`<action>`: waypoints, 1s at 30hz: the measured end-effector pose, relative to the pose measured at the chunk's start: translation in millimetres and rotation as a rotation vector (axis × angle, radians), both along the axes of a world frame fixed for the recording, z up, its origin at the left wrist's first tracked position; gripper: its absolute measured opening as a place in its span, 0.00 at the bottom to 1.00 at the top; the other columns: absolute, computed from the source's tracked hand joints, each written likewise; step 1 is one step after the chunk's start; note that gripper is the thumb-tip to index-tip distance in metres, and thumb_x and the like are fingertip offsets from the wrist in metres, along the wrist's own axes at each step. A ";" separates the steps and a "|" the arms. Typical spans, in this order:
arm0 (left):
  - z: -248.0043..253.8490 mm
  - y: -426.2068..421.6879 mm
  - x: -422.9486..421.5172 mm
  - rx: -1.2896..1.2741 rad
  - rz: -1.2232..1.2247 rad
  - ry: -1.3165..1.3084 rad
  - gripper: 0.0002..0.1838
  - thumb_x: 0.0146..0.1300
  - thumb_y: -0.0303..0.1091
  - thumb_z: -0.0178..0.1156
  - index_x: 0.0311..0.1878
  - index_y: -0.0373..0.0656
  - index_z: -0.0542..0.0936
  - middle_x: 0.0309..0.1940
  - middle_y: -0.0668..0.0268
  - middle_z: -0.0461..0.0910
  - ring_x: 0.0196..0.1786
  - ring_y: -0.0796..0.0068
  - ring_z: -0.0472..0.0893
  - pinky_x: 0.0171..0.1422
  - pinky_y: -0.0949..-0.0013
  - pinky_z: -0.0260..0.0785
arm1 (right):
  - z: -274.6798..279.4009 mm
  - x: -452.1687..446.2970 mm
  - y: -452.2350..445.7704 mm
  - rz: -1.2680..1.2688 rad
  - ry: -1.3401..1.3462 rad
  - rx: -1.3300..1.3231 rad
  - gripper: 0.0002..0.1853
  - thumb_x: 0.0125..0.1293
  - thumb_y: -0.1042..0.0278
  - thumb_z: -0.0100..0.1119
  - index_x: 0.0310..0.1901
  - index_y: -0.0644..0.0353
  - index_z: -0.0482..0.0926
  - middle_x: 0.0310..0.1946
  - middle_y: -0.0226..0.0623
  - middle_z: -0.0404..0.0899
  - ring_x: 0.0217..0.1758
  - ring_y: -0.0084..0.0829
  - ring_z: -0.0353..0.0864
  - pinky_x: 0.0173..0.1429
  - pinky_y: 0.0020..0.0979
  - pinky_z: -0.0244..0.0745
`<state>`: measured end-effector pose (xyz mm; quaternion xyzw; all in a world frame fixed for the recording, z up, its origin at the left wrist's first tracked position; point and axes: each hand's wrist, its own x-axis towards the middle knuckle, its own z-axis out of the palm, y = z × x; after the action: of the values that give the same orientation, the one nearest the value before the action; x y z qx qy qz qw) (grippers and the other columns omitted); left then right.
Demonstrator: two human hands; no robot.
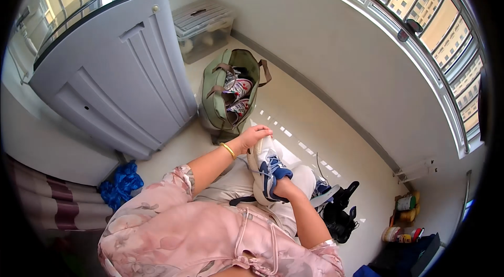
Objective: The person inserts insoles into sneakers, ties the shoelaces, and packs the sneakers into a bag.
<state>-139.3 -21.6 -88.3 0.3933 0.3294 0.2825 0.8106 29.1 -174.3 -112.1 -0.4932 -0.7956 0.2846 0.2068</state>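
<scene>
A white and blue sneaker (266, 168) with blue laces is held over my lap, toe pointing away from me. My left hand (256, 136), with a gold bangle at its wrist, curls its fingers over the toe. At the shoe's opening is my right hand (285, 188); it reaches inside, so its fingers are hidden. Just beyond my left hand stands an open green bag (212, 106) with brown handles, and patterned sneakers (239, 89) sit in it.
Black shoes (340, 220) lie on the floor to my right. On the left stand a large grey plastic-panelled unit (131, 77) and a blue plastic bag (122, 183). A lidded clear box (202, 28) is at the back wall. Small containers (405, 203) stand at far right.
</scene>
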 end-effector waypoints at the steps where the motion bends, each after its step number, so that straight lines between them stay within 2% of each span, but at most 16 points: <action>1: 0.1 -2.7 -0.1 0.016 -0.003 0.016 0.12 0.60 0.41 0.62 0.41 0.43 0.77 0.35 0.69 0.78 0.36 0.80 0.77 0.41 0.75 0.70 | -3.9 -0.6 -1.6 0.065 -0.050 -0.068 0.20 0.55 0.76 0.51 0.52 0.63 0.74 0.49 0.55 0.73 0.51 0.53 0.72 0.56 0.39 0.67; 3: 3.2 -3.9 0.0 0.052 0.001 0.051 0.12 0.60 0.41 0.62 0.41 0.44 0.77 0.34 0.70 0.78 0.35 0.80 0.77 0.40 0.75 0.70 | 9.6 -7.3 0.1 -0.004 0.046 -0.065 0.20 0.55 0.76 0.51 0.52 0.62 0.74 0.48 0.54 0.74 0.51 0.52 0.72 0.56 0.38 0.68; 5: 9.9 -3.5 -1.1 0.042 -0.001 0.061 0.12 0.61 0.39 0.61 0.41 0.42 0.77 0.37 0.68 0.79 0.38 0.79 0.78 0.44 0.74 0.70 | 7.1 -8.6 -2.1 -0.141 0.123 -0.096 0.19 0.55 0.76 0.51 0.52 0.61 0.74 0.48 0.54 0.74 0.52 0.53 0.72 0.56 0.38 0.68; 9: 7.7 2.5 5.4 0.135 -0.046 0.087 0.10 0.60 0.37 0.60 0.41 0.42 0.77 0.38 0.67 0.80 0.40 0.77 0.78 0.47 0.73 0.71 | 19.6 -27.8 -9.9 -0.276 0.089 0.193 0.20 0.54 0.76 0.49 0.49 0.56 0.78 0.50 0.54 0.74 0.54 0.55 0.71 0.58 0.43 0.66; 14: 6.1 -1.5 15.5 0.077 -0.078 0.098 0.10 0.59 0.36 0.61 0.41 0.42 0.77 0.38 0.67 0.80 0.40 0.76 0.78 0.47 0.72 0.71 | 39.7 -37.3 -17.0 -0.393 0.143 0.241 0.18 0.53 0.76 0.50 0.47 0.56 0.79 0.44 0.51 0.76 0.47 0.54 0.74 0.53 0.45 0.69; 16: 5.7 -1.9 18.2 0.079 -0.083 0.100 0.10 0.59 0.36 0.61 0.41 0.42 0.77 0.38 0.67 0.80 0.40 0.76 0.78 0.47 0.72 0.72 | 29.6 -35.3 -22.5 -0.368 0.042 0.275 0.18 0.52 0.80 0.51 0.47 0.61 0.77 0.44 0.52 0.75 0.49 0.53 0.73 0.54 0.39 0.68; 19: 9.7 -4.4 19.1 0.104 -0.088 0.073 0.11 0.58 0.37 0.62 0.41 0.44 0.78 0.36 0.69 0.79 0.38 0.79 0.77 0.44 0.74 0.70 | 23.6 -35.4 -22.7 -0.319 -0.077 0.351 0.19 0.52 0.79 0.52 0.48 0.61 0.77 0.47 0.51 0.75 0.52 0.51 0.72 0.56 0.39 0.67; 22: 12.3 -5.6 17.0 0.134 -0.077 0.077 0.11 0.57 0.38 0.62 0.41 0.44 0.79 0.36 0.70 0.79 0.38 0.80 0.77 0.43 0.75 0.69 | -5.7 -27.9 -21.5 -0.257 -0.031 0.487 0.21 0.51 0.79 0.53 0.50 0.63 0.76 0.49 0.50 0.75 0.54 0.51 0.72 0.58 0.42 0.67; 23: 11.8 -7.1 16.9 0.146 -0.078 0.088 0.11 0.57 0.38 0.62 0.41 0.44 0.79 0.36 0.70 0.79 0.38 0.80 0.77 0.44 0.75 0.69 | -29.5 -27.7 -17.3 -0.326 0.282 0.264 0.24 0.50 0.79 0.55 0.53 0.65 0.74 0.50 0.49 0.74 0.55 0.51 0.71 0.59 0.43 0.66; 26: 1.8 -7.9 12.2 0.079 -0.043 0.091 0.10 0.58 0.37 0.62 0.41 0.44 0.78 0.37 0.69 0.79 0.39 0.78 0.77 0.45 0.73 0.70 | -36.2 -3.9 -32.4 -0.165 -0.089 0.355 0.25 0.51 0.78 0.55 0.55 0.65 0.72 0.51 0.52 0.73 0.56 0.51 0.70 0.60 0.41 0.66; 27: -2.5 -8.5 10.3 0.046 -0.038 0.048 0.09 0.59 0.37 0.61 0.40 0.44 0.78 0.37 0.68 0.79 0.40 0.77 0.77 0.46 0.73 0.71 | -46.3 1.9 -33.7 -0.172 -0.020 0.200 0.25 0.52 0.80 0.53 0.56 0.65 0.71 0.52 0.55 0.71 0.56 0.52 0.70 0.60 0.40 0.66; 28: -5.9 -8.5 6.8 0.014 -0.033 0.010 0.09 0.59 0.36 0.61 0.40 0.44 0.78 0.38 0.67 0.79 0.41 0.76 0.78 0.46 0.72 0.71 | 22.0 -9.0 -20.2 -0.139 0.235 0.220 0.25 0.53 0.81 0.50 0.56 0.66 0.70 0.52 0.57 0.71 0.56 0.54 0.69 0.61 0.40 0.65; 30: -3.2 -12.2 6.6 -0.005 -0.024 -0.004 0.08 0.60 0.35 0.60 0.39 0.44 0.77 0.37 0.67 0.80 0.41 0.75 0.78 0.47 0.71 0.71 | 5.5 0.2 -23.7 -0.133 0.196 -0.117 0.24 0.53 0.82 0.48 0.55 0.66 0.71 0.52 0.57 0.70 0.55 0.56 0.68 0.62 0.41 0.63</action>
<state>-132.7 -33.8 -91.6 0.3949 0.3238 0.2726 0.8155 29.4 -198.0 -106.6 -0.5261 -0.7191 0.3629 0.2728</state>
